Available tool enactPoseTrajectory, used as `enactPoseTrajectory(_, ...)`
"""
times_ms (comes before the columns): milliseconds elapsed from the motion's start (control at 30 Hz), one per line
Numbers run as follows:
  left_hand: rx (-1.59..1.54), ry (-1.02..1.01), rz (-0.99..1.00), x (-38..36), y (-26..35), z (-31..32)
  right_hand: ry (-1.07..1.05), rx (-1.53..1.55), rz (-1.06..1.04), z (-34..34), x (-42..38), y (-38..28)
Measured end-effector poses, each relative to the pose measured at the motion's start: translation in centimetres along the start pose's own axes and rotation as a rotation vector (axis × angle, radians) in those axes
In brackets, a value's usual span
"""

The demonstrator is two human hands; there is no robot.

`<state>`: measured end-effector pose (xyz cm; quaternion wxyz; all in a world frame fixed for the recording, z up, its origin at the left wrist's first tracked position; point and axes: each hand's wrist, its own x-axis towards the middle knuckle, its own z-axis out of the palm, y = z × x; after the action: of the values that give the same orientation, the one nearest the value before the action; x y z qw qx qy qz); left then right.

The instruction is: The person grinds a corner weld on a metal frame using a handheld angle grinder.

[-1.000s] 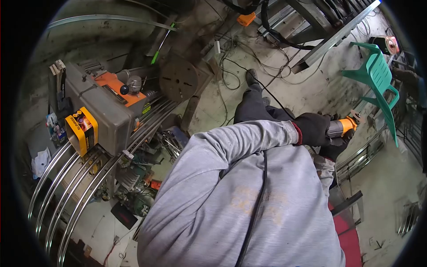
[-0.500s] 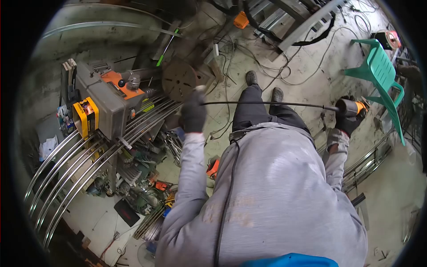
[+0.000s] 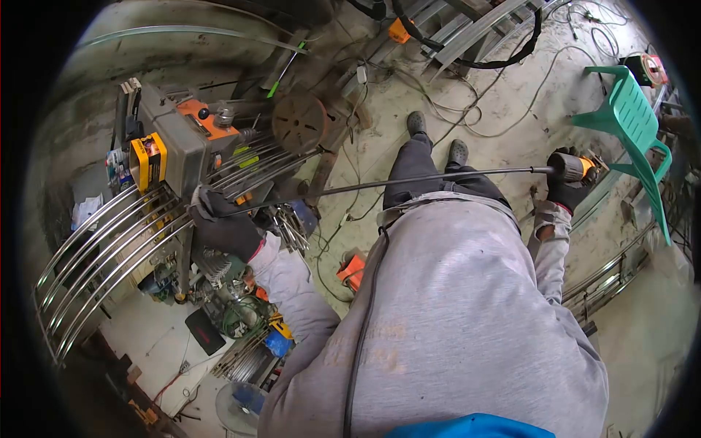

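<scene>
My right hand (image 3: pixel 568 191), in a dark glove, is closed around the body of an angle grinder (image 3: pixel 584 168) with an orange head, at the right near the green chair. From the grinder's rear a black power cord (image 3: pixel 409 178) stretches taut across my thighs to the left. My left hand (image 3: pixel 225 225), gloved too, grips the cord's far part beside a row of shiny bent metal tubes (image 3: pixel 109 244). Its fingers overlap the tube ends in this view. Just above that hand stands a grey machine (image 3: pixel 175 139) with an orange panel.
A green plastic chair (image 3: pixel 635 128) stands at my right. The round slotted plate (image 3: pixel 299 123) is beyond the machine. Loose cables (image 3: pixel 467 120) cross the floor ahead of my feet. Tools and an orange object (image 3: pixel 352 271) lie at my left, with metal profiles (image 3: pixel 493 29) at the far side.
My left hand has moved left and toward me with the cord, from near the round plate to the metal tubes. My right hand still holds the grinder in about the same place.
</scene>
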<state>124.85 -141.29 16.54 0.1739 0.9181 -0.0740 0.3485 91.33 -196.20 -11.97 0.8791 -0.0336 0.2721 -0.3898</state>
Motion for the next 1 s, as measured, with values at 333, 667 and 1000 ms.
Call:
enactPoseTrajectory(333, -0.155, 0.361, -0.018, 3.7, 6.8, -3.6, -0.039, 0.053, 0.12, -1.9, -1.1, 0.9)
enactPoseTrajectory(667, -0.182, 0.587, -0.059, 7.6, 14.8, -5.8, -0.016, 0.098, 0.164, -1.5, -1.2, 2.6)
enactPoseTrajectory(1000, -0.007, 0.593, 0.417, 11.5, 11.2, -5.2, 0.036, 0.027, 0.137, -1.6, -0.6, 3.0)
